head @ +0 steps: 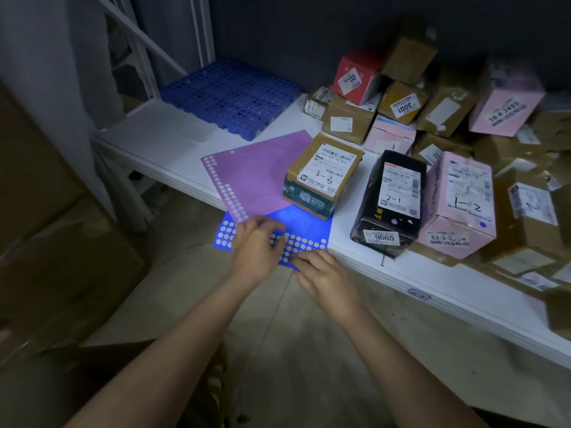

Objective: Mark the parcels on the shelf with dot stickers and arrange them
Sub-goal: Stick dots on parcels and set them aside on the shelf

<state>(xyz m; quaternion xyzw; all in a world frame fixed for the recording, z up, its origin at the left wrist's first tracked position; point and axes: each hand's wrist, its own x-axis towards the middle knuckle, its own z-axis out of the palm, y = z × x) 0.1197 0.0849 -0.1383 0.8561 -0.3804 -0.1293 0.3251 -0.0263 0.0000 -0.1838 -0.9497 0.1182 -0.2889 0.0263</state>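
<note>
A blue dot-sticker sheet (pixel 304 225) lies at the front edge of the white shelf (pixel 160 140), partly under a purple sticker sheet (pixel 256 174). My left hand (pixel 255 247) rests on the blue sheet with its fingers bent over the dots. My right hand (pixel 324 278) touches the sheet's front edge with its fingertips. Whether either hand pinches a sticker is hidden. Behind the sheets stand a brown parcel marked 3-3 (pixel 323 176), a black parcel marked 2-1 (pixel 391 205) and a pink parcel marked 1-2 (pixel 460 205) with a blue dot.
A pile of brown, pink and red parcels (pixel 432 97) fills the back right of the shelf. A blue plastic grid mat (pixel 228 94) lies at the back left by the shelf's white frame. Large cardboard boxes (pixel 52 242) stand on the floor at the left.
</note>
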